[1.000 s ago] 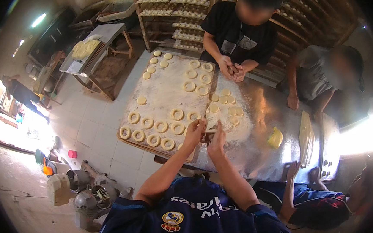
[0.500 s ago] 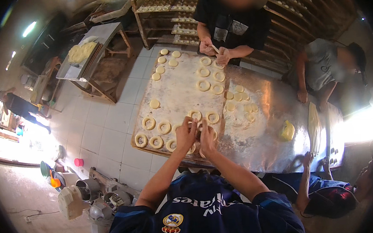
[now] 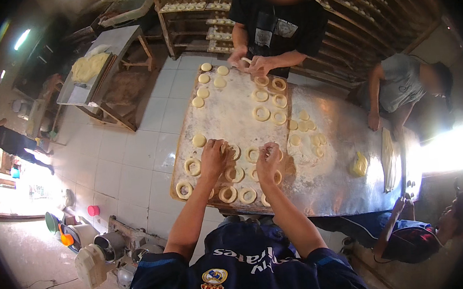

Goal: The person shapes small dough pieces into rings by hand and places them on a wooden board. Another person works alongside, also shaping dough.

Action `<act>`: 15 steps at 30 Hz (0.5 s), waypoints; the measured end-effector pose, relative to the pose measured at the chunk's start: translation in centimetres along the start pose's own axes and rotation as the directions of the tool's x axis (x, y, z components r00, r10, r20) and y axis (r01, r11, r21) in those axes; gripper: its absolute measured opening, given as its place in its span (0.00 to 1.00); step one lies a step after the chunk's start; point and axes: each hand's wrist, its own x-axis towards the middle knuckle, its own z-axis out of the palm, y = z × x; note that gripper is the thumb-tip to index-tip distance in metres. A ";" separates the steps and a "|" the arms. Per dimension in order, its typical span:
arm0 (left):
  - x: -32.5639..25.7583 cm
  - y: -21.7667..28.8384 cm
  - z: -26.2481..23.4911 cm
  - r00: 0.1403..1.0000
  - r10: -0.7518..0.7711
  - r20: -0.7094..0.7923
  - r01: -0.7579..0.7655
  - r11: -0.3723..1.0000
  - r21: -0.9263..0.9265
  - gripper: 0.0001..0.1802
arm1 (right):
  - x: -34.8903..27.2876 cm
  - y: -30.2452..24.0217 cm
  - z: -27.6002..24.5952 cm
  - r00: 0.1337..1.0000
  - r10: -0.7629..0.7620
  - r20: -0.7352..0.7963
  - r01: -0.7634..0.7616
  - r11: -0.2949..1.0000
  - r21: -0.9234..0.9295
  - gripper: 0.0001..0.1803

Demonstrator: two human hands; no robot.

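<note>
Dough rings [image 3: 228,194] cover floured board [image 3: 229,112]; hands [image 3: 213,159] shaping.

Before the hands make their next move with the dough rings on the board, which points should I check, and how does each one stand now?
1. Left hand rests on the floured board, beside a dough ring: ok.
2. Right hand holds dough: cannot tell, the fingers hide it.
3. Bare floured space in the board's middle for more rings: ok.
4. Rings in the near rows lie apart: cannot tell, the hands cover some.
5. Other person's hands work at the far end, away from these hands: ok.
</note>
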 end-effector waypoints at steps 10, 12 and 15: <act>-1.9 0.7 -4.2 0.946 -0.195 -0.258 0.150 0.972 -0.183 0.14 | 0.0 -7.3 9.6 0.829 -0.295 0.474 0.335 0.942 0.001 0.12; -3.5 0.7 -6.3 0.922 -0.262 -0.284 0.197 0.951 -0.239 0.14 | -0.2 -8.5 12.4 0.760 -0.326 0.562 0.499 0.847 -0.184 0.15; -5.7 -0.2 -8.3 0.880 -0.355 -0.316 0.259 0.916 -0.308 0.13 | -1.0 -9.2 15.6 0.678 -0.329 0.657 0.660 0.666 -0.347 0.18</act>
